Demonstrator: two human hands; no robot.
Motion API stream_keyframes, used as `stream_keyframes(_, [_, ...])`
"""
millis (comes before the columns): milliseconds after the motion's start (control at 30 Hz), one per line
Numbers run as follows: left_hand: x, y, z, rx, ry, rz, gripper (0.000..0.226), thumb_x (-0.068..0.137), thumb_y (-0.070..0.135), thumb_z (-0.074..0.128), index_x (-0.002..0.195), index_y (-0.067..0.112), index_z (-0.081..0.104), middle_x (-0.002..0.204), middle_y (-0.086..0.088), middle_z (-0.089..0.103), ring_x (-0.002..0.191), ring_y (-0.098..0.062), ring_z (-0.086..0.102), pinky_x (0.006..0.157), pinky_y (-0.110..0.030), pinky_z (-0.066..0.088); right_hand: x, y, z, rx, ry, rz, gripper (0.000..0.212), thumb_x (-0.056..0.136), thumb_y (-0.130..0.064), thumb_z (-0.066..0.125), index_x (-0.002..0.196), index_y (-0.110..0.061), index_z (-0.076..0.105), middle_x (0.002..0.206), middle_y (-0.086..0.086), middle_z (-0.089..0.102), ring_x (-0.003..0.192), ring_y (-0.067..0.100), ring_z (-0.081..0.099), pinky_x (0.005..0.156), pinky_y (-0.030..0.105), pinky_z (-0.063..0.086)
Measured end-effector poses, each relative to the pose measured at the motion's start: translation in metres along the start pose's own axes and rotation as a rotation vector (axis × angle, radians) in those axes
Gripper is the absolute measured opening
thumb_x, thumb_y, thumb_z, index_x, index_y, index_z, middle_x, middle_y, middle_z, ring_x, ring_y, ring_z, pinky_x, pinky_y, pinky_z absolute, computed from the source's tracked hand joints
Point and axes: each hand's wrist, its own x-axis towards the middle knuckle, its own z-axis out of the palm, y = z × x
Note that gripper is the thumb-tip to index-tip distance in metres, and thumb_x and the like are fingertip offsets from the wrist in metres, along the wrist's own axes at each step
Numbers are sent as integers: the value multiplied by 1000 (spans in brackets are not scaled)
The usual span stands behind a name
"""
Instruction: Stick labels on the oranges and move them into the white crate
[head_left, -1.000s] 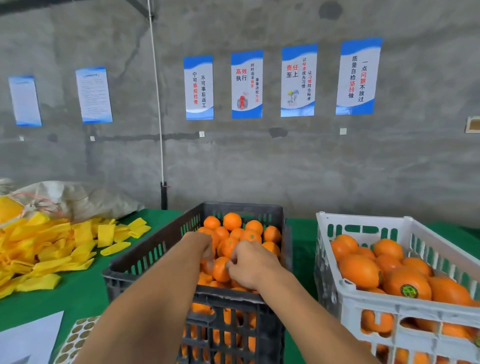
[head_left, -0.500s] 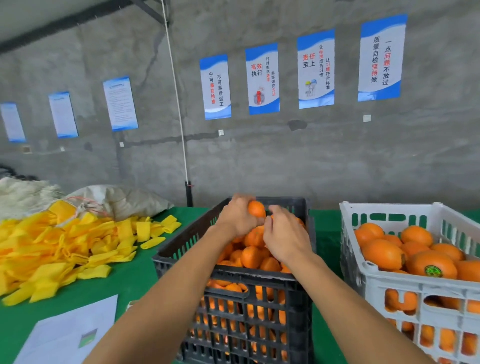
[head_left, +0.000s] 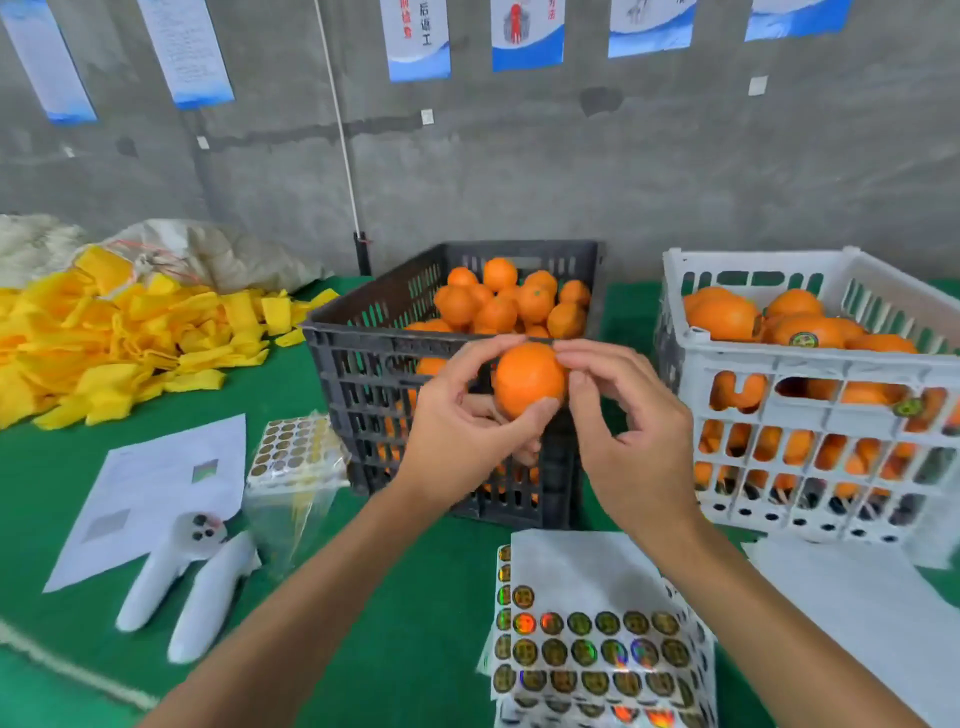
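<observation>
My left hand (head_left: 457, 421) holds one orange (head_left: 527, 376) between thumb and fingers, in front of the black crate (head_left: 363, 364) that is full of unlabelled oranges (head_left: 511, 304). The fingertips of my right hand (head_left: 628, 431) touch the right side of that orange. The white crate (head_left: 810, 395) stands to the right and holds oranges, some with round dark labels (head_left: 803, 340). A sheet of round holographic labels (head_left: 592, 649) lies on the green table just below my hands.
Another label sheet in a clear bag (head_left: 296, 457) lies left of the black crate, beside a white paper (head_left: 156, 493) and a white two-legged tool (head_left: 187, 587). A heap of yellow foam sleeves (head_left: 119, 332) fills the left side. A concrete wall stands behind the crates.
Both hands came out of the black crate with one orange and drew it toward me, in front of the crate. The view tilted down, revealing the label sheets.
</observation>
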Motion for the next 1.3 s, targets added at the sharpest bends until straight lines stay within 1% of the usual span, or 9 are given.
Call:
stream_keyframes(67, [-31,-26,-3,15,-34,-99,59,84,29,88,136,31,59,78,-14,78,59,-35,75,59,-40,64,-34,8,-5,34,-82,136,19,103,-6,57,113,-9,73,114,-1,71,110,14,68,91,33,57])
stream_keyframes(233, [-86,-84,-1,-120,15,-375,62,83,44,85,136,28,57,121,-14,67,73,-46,76,70,-46,65,-109,38,-13,-100,-384,507,20,102,-14,58,110,-22,74,104,-17,72,99,-2,67,86,23,55])
stream_keyframes(367, [-107,-109,3,-139,8,-463,58,89,46,79,140,37,52,127,-3,62,82,-43,77,74,-43,66,-136,52,-11,-334,-826,422,30,102,-37,51,127,-26,64,126,-16,60,118,1,50,103,30,44])
stream_keyframes(467, [-112,-113,8,-59,-11,-439,52,96,46,71,142,37,47,116,18,66,83,-36,79,74,-39,66,-138,53,-8,-472,-970,334,61,95,-66,38,138,-27,56,135,-17,51,124,3,41,108,26,37])
stream_keyframes(667, [-116,-116,8,12,28,-411,47,102,42,65,143,39,44,111,14,68,78,-31,78,73,-39,66,-141,57,-5,-453,-943,357,59,95,-65,53,141,-28,60,143,-20,48,131,2,36,111,24,32])
stream_keyframes(900, [-114,-116,11,-42,123,-421,40,104,36,62,140,39,44,115,0,66,86,-32,78,76,-40,66,-146,57,5,-472,-867,371,33,95,-57,59,114,-33,69,123,-20,51,118,4,40,102,28,39])
stream_keyframes(1100, [-115,-116,11,-5,61,-418,43,105,38,60,143,37,41,123,-5,62,87,-29,79,78,-36,65,-154,54,6,-438,-760,310,19,93,-41,68,108,-29,73,114,-17,58,109,8,48,95,30,45])
stream_keyframes(1233, [-114,-116,9,26,40,-423,43,105,36,58,144,33,41,123,1,59,85,-25,79,75,-28,63,-157,47,6,-364,-672,167,14,96,-32,64,100,-26,76,114,-14,63,104,10,58,90,34,49])
stream_keyframes(1300, [-113,-115,9,54,34,-409,43,104,37,58,144,33,42,125,2,58,89,-20,78,76,-25,62,-155,46,3,-233,-594,254,16,101,-36,60,103,-29,74,121,-21,61,112,4,59,94,26,48])
